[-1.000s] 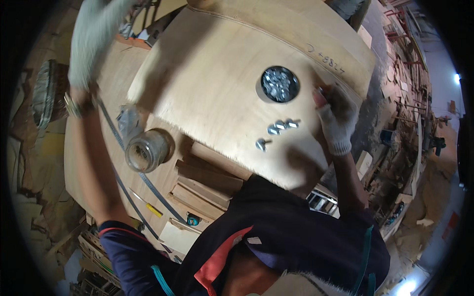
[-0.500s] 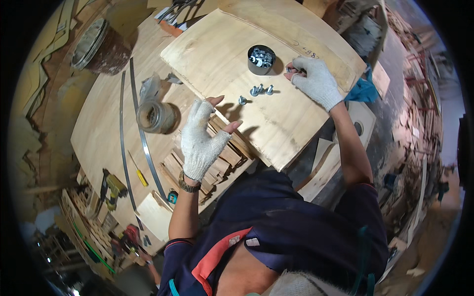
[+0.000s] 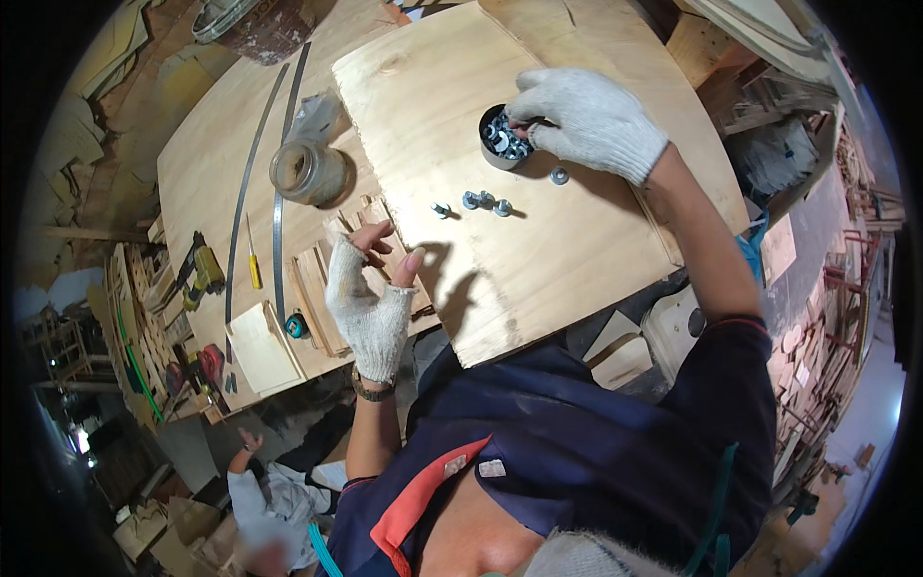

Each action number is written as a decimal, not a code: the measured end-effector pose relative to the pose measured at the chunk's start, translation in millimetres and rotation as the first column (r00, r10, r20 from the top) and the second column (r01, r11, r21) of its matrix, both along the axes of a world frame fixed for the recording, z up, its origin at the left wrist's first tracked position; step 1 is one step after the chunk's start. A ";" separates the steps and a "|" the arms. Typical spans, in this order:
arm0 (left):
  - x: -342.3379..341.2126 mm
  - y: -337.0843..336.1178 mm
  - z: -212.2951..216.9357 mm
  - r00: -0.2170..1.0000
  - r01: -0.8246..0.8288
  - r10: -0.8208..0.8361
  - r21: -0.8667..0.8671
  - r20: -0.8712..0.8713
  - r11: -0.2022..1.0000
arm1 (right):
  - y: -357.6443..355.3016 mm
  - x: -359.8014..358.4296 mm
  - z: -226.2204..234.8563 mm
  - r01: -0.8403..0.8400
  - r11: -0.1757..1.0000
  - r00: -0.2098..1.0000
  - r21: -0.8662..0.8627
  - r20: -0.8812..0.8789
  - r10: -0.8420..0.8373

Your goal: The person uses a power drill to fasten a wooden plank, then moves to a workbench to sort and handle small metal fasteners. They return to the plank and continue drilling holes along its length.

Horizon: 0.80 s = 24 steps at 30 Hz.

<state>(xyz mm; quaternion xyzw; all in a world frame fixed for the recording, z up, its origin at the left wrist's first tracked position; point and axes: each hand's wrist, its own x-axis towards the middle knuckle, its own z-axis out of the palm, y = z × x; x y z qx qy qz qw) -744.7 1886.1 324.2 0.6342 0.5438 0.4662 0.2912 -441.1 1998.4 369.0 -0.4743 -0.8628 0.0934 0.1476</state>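
Observation:
My right hand [image 3: 591, 120], in a white fingerless work glove, reaches over a small black cup [image 3: 488, 152]. Its fingers are drawn together at the cup's rim, the tips down among shiny metal bolts [image 3: 504, 137]; what they pinch is hidden. A single bolt [image 3: 560, 176] stands on the plywood board [image 3: 577, 260] below that hand. Nearer me, a short cluster of bolts [image 3: 486, 202] and one separate bolt [image 3: 440, 210] rest on the same board. My left hand [image 3: 370, 298], gloved alike, hovers open and holds nothing beside the board's left edge.
Wood strips [image 3: 312, 288] lie beneath my left hand. Farther left are a glass jar [image 3: 310, 173], two dark metal strips [image 3: 255, 163], a yellow screwdriver [image 3: 254, 264], a nail gun [image 3: 202, 274] and a tape measure [image 3: 296, 325]. Another person [image 3: 279, 500] is at the lower left.
My right hand has moved left from beside the cup, its fingers now inside. A bolt stands by itself right of the cup. My left hand remains open; the whole view has shifted.

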 end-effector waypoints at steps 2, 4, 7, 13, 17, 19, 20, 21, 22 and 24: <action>0.6 -7.5 -7.5 0.999 -0.050 0.050 -0.027 0.009 0.998 | 8.7 -5.0 -3.8 -0.026 0.998 0.995 -0.054 0.098 0.031; -0.2 -15.3 -12.4 0.996 -0.087 0.088 -0.054 0.015 0.995 | 13.5 -12.6 5.9 0.023 0.986 0.980 -0.166 0.197 0.011; 0.5 -23.6 -15.9 0.991 -0.127 0.131 -0.092 0.038 0.988 | 14.0 -30.0 19.3 0.055 0.967 0.914 -0.247 0.402 0.051; 26.1 -35.6 -8.3 0.996 -0.064 0.062 -0.027 -0.065 0.998 | 11.5 -17.0 1.7 -0.043 0.998 0.946 -0.035 0.319 0.052; 43.0 -36.9 -4.3 0.994 0.057 -0.055 0.015 -0.098 0.998 | -1.2 1.9 25.0 -0.121 0.990 0.985 -0.076 0.111 0.129; 47.6 -38.8 -13.8 0.984 0.111 -0.107 0.019 -0.141 0.994 | -17.1 9.6 34.3 -0.249 0.917 0.967 -0.311 -0.028 0.253; 49.7 -37.4 -14.7 0.982 0.149 -0.147 0.011 -0.115 0.989 | -27.6 6.1 36.1 -0.218 0.888 0.960 -0.405 0.075 0.270; 50.6 -37.1 -16.5 0.985 0.143 -0.141 0.011 -0.101 0.990 | -37.9 3.4 29.0 -0.175 0.853 0.940 -0.491 0.175 0.294; 51.4 -36.2 -16.7 0.986 0.149 -0.148 0.012 -0.082 0.989 | -49.3 9.1 12.0 -0.178 0.900 0.940 -0.398 0.201 0.275; 48.7 -37.9 -17.7 0.988 0.132 -0.132 -0.004 -0.074 0.991 | -43.8 7.9 17.6 -0.147 0.872 0.954 -0.468 0.166 0.250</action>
